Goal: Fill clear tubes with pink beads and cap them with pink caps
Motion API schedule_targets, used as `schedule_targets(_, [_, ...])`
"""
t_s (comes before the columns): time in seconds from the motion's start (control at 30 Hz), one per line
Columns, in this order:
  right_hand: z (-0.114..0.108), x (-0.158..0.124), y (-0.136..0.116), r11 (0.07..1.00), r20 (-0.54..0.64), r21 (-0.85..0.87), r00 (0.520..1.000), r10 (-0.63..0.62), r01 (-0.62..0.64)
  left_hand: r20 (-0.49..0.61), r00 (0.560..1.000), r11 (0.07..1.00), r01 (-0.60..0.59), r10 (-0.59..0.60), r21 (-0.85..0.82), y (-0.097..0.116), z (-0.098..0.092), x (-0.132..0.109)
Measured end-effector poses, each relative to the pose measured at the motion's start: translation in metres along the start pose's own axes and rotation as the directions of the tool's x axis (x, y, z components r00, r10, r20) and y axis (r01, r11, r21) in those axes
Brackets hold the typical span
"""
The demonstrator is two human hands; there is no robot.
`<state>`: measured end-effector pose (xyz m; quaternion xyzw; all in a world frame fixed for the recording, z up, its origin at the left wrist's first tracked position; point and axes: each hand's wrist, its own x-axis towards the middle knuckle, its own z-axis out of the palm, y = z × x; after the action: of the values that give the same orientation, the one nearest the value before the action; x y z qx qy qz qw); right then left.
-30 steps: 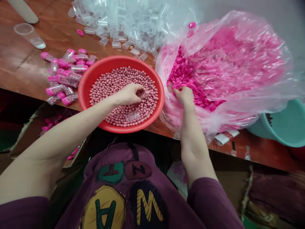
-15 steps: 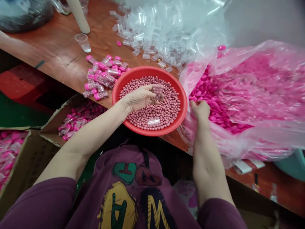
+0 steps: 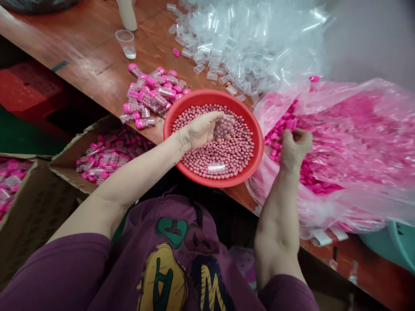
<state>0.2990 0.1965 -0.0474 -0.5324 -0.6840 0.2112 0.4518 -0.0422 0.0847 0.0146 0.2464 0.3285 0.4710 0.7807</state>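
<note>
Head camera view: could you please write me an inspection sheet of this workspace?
Surface: brown wooden table.
Job's things: red bowl of pink beads; a clear vial lies on them.
Clutter: capped vials, empty vial pile, bag of pink caps, plastic cup.
Grippers: left hand holds bead-filled vial; right hand closed above caps, contents hidden.
Cables: nothing seen.
Surroundings: cardboard boxes of filled vials.

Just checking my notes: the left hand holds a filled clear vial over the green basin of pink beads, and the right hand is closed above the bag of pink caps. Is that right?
Not quite: the basin is red, not green, as the head view shows. The rest stands: the left hand holds a filled clear vial over the pink beads, and the right hand is closed above the bag of pink caps.
</note>
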Motion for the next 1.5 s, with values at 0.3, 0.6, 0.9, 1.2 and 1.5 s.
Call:
schedule_targets(0.3, [0.083,-0.025,-0.141,0.900,0.287,0.083,0.855,-0.433,0.428,-0.163,0.986,1.000,-0.030,0.030,0.004,-0.004,0.000,0.007])
schedule_targets(0.6, [0.095,-0.039,-0.134,0.931,0.293,0.204,0.889,-0.353,0.302,-0.203,0.973,0.994,-0.097,0.106,0.052,-0.010,0.000,0.009])
schedule_targets(0.9, [0.094,-0.039,-0.121,0.952,0.249,0.252,0.939,-0.236,0.173,-0.138,0.989,0.998,-0.044,0.051,0.055,-0.004,0.002,0.004])
schedule_targets(1.2, [0.087,-0.047,-0.134,0.963,0.295,0.229,0.933,-0.205,0.140,-0.177,0.977,0.981,-0.085,0.116,0.173,-0.003,0.007,-0.007])
schedule_targets(1.5, [0.085,-0.045,-0.132,0.948,0.297,0.137,0.901,-0.316,0.287,-0.319,0.924,0.961,-0.138,0.212,0.238,-0.002,-0.004,-0.002])
